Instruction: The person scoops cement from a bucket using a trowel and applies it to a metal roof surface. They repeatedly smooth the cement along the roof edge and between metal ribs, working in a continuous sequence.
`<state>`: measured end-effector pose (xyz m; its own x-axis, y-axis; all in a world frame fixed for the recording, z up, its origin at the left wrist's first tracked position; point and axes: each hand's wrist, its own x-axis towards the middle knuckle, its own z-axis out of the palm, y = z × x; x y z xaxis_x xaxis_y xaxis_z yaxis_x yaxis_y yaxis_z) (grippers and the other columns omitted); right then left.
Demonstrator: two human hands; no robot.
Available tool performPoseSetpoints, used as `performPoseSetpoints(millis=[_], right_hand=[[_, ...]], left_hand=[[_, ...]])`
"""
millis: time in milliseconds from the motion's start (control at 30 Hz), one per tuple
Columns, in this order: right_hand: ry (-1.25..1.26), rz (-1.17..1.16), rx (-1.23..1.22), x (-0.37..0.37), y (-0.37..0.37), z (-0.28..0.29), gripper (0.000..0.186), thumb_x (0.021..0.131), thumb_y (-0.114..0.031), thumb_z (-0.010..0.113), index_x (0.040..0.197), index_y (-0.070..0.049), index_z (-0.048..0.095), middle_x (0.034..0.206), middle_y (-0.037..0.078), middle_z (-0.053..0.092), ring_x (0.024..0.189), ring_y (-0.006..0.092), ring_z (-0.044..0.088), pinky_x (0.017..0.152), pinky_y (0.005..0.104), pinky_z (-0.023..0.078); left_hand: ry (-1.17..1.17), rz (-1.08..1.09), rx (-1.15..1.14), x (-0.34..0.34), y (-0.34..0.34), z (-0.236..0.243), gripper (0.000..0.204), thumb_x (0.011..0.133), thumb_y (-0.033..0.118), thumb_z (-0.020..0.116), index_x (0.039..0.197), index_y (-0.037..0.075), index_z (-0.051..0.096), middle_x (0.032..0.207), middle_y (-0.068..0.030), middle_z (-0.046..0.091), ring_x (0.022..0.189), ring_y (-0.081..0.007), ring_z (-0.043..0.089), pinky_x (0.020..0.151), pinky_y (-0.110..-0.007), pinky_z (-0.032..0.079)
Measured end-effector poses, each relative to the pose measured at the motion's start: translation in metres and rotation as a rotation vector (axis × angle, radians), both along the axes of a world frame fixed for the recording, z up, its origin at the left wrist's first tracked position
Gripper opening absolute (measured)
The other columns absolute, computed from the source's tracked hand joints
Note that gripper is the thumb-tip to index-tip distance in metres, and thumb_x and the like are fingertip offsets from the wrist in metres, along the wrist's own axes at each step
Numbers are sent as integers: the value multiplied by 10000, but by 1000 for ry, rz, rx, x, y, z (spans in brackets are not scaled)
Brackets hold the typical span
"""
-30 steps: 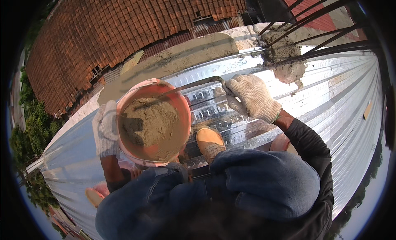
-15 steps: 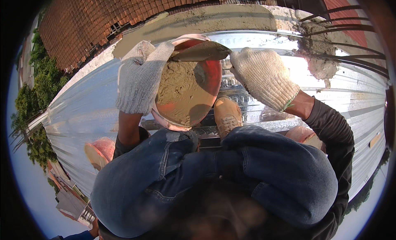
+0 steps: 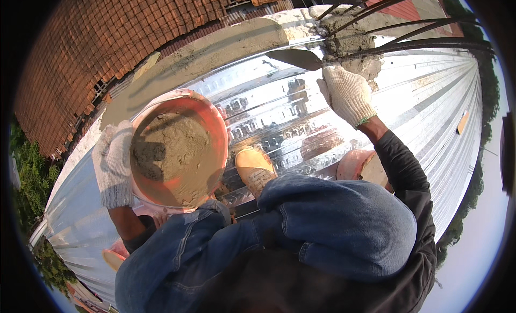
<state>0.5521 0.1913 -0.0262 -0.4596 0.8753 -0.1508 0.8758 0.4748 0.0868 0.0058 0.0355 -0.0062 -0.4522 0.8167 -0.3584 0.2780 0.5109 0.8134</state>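
Head view: left hand [image 3: 114,165] grip clasps round orange mortar bucket [image 3: 180,146]; right hand [image 3: 346,92] grip closed on flat trowel [image 3: 295,58].

Left hand [image 3: 113,165], in a white knit glove, low at left, fingers curled in a grip, bare forearm running down to a bent elbow. Right hand [image 3: 348,94], likewise gloved, raised and reached forward at upper right, fingers closed; dark-sleeved arm almost fully extended.

A shiny corrugated metal roof [image 3: 279,108] carries the work. A tan shoe [image 3: 255,170] stands on it below the right hand [image 3: 346,92]; grey mortar [image 3: 355,47] lies just above that hand.
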Motion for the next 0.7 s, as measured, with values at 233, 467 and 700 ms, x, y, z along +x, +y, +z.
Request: performPoseSetpoints(millis=[233,467,700], right_hand=[[-39,-129,-24,50,36,-22,253,983,-251,648,949,-25,757,888,241,765,855,436,766,747,570,590],[-128,-277,37,76,25,9,270,1008,-246,633,974,-12,764,966,228,769,875,443,770,767,549,612],[280,-42,-96,-13,-31,62,290,1065,-344,719,1033,-57,708,874,169,729,783,384,735,720,477,579]], left_hand=[[112,-22,23,-3,-5,1,289,1055,199,774,1256,-9,784,1140,-27,758,1037,-106,675,953,-275,530],[204,-33,178,-7,-16,-8,256,1083,277,742,1166,37,775,1014,4,713,913,-92,643,807,-275,540],[83,-5,63,67,0,29,252,1034,301,802,1079,55,772,920,17,698,805,-75,616,710,-266,515]])
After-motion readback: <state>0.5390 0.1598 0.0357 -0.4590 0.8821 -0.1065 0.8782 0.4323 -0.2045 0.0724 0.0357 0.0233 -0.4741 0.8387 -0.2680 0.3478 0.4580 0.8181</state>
